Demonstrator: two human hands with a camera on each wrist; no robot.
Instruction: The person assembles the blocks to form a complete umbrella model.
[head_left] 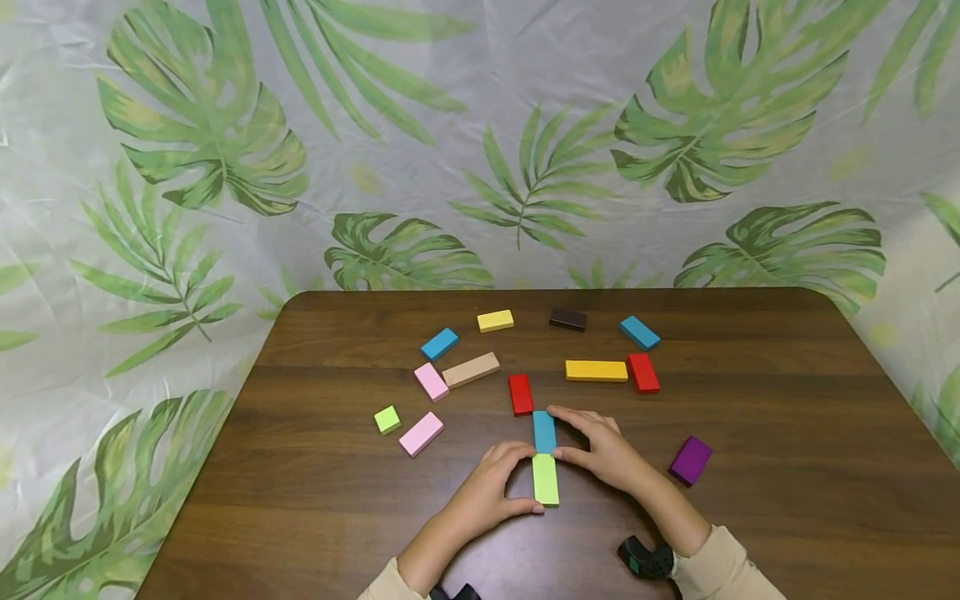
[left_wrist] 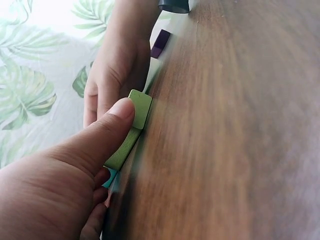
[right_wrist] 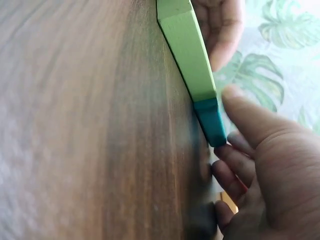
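Observation:
A light green block [head_left: 546, 480] and a blue block [head_left: 544, 432] lie end to end on the table, forming a straight line. My left hand [head_left: 483, 492] grips the light green one, thumb at its near end and fingers by the joint. In the left wrist view that thumb presses the green block's end [left_wrist: 141, 107]. My right hand [head_left: 606, 450] holds the blue block, fingertips at its far end and thumb near the joint. The right wrist view shows the blue block [right_wrist: 211, 122] against the green one. A red block [head_left: 521, 394] lies just beyond, close to the blue block's far left corner.
On the left lie pink blocks [head_left: 422, 434], a small green block [head_left: 387, 420] and a tan block [head_left: 471, 370]. Farther back are yellow [head_left: 495, 321], dark [head_left: 568, 319] and orange [head_left: 596, 371] blocks. A purple block [head_left: 691, 460] lies right of my right hand. Leaf-patterned cloth hangs behind the table.

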